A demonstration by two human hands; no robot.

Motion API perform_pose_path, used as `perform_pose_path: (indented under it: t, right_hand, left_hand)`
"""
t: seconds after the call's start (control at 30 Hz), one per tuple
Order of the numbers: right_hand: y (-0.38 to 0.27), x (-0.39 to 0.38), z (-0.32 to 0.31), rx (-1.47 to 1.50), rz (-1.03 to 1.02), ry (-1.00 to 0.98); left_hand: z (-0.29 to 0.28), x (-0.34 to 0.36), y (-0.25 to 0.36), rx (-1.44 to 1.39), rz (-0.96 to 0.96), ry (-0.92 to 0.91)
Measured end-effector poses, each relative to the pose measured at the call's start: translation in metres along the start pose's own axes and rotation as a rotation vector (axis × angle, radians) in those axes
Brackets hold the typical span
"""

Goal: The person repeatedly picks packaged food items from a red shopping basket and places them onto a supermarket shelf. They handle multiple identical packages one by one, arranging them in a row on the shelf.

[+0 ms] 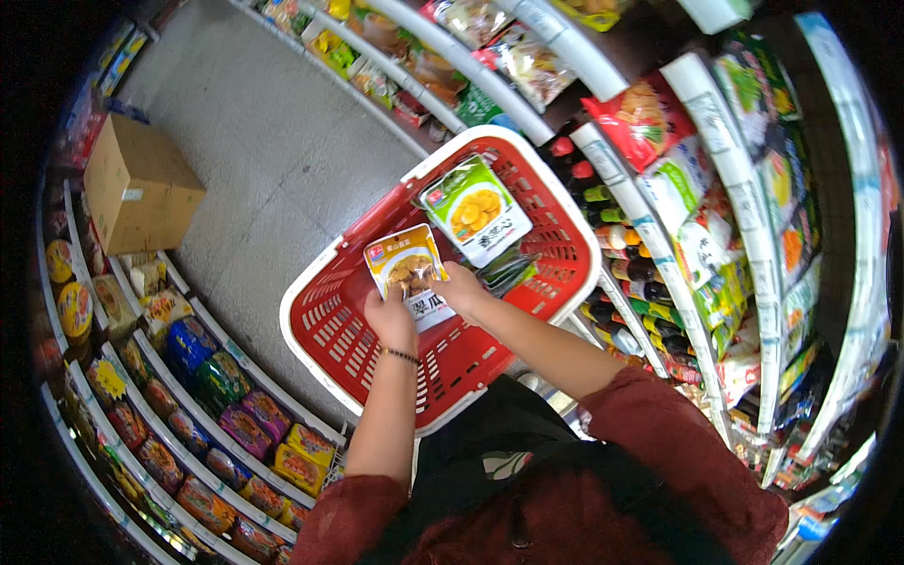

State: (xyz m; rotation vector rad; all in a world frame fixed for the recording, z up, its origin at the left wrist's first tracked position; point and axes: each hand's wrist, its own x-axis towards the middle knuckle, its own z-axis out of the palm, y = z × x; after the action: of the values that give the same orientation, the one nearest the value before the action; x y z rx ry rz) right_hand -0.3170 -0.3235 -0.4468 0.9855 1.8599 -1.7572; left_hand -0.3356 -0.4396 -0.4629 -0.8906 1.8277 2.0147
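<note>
A red plastic basket with a white rim (320, 330) is in front of me. Both my hands hold an orange-and-white food pouch (403, 259) over it: my left hand (391, 320) grips its lower left, my right hand (457, 287) its right edge. A green-and-white pouch with yellow food pictured (477, 217) lies in the basket, with darker packets (504, 273) below it, partly hidden. My left wrist has a beaded bracelet.
Curved-looking shelves (706, 141) of bags and bottles line the right and top. Shelves (193, 443) of colourful instant-food packets line the left. A cardboard box (137, 184) stands at the upper left beside the grey tiled floor (245, 188).
</note>
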Motion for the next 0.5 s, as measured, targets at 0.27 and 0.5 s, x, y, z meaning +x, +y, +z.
perform_pose_path:
  t: [0.27, 0.5]
  right_hand:
    - [-0.035, -0.197, -0.124, 0.872, -0.034, -0.188]
    - [0.0, -0.352, -0.216, 0.426, -0.577, 0.183]
  left_hand:
    - [0.028, -0.168, 0.113, -0.244, -0.144, -0.781]
    - [0.105, -0.306, 0.129, 0.043, -0.047, -1.308]
